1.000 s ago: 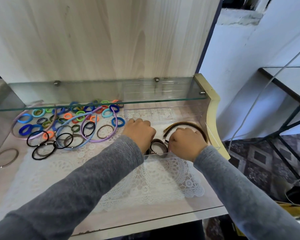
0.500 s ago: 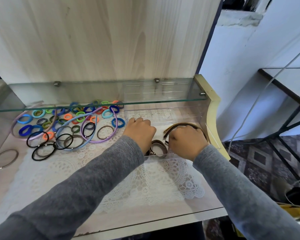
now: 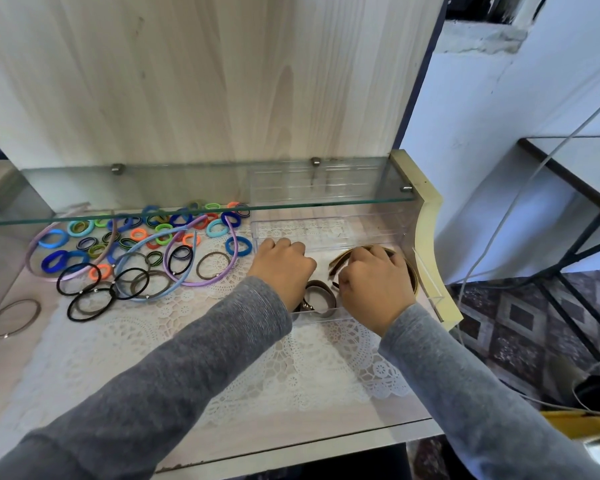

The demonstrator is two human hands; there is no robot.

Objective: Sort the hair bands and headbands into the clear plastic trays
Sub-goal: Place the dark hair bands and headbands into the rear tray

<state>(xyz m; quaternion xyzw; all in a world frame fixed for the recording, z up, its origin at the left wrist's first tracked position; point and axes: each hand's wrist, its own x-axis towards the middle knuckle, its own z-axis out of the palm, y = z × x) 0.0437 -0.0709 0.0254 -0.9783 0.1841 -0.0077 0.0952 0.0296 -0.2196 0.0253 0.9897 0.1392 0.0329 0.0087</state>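
– So, what do you see from your end?
– I see both hands inside the clear tray (image 3: 426, 284). The right hand (image 3: 374, 285) curls round the gold headband (image 3: 340, 259) near the tray's right wall.
– And the left hand (image 3: 284, 268)?
– Its fingers are curled at the tray's left end; I cannot tell whether they hold anything. A brown band (image 3: 321, 296) lies in the tray between the hands, and loose hair bands (image 3: 146, 251) lie left of the tray.

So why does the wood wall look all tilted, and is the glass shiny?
Head view: the wide-angle lens leans the pale wooden back panel at its right edge; head view: the clear glass shelf has a pale sheen, no hard glare; head view: soft even light; the right hand gripping the curved brown headband looks sharp.
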